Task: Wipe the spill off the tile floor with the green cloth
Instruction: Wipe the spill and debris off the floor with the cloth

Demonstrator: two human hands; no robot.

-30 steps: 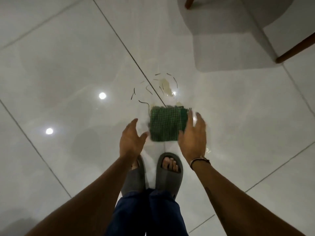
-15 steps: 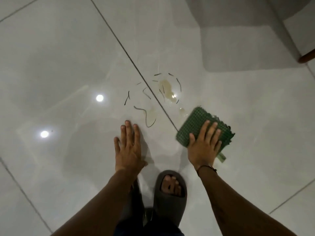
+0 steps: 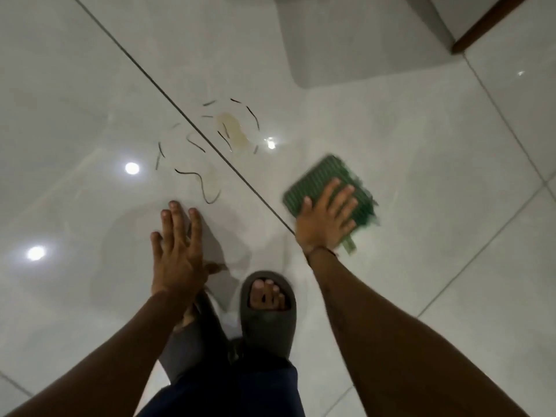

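- Glossy pale tile floor (image 3: 90, 70) fills the view, crossed by a dark grout line (image 3: 180, 114) that runs from the upper left down toward the right hand; round lamp reflections shine on its left part.
- Left hand (image 3: 177, 251) is spread flat just over or on the tile, its fingers (image 3: 174, 218) straight, slightly apart and holding nothing; whether the palm touches the floor cannot be told.
- Beyond its fingertips lies the spill (image 3: 231, 130): a yellowish puddle just right of the grout line, with thin dark curved strands scattered on both sides.
- Dark slipper (image 3: 267, 323) with bare toes showing stands between the two forearms.
- Right hand (image 3: 326, 219) presses palm-down on the green cloth (image 3: 319, 179), fingers splayed across it, not curled around it.
- Green cloth lies flat on the tile, near and right of the spill, apart from the puddle, its edges blurred.
- Brown wooden furniture leg (image 3: 487, 25) shows at the upper right.
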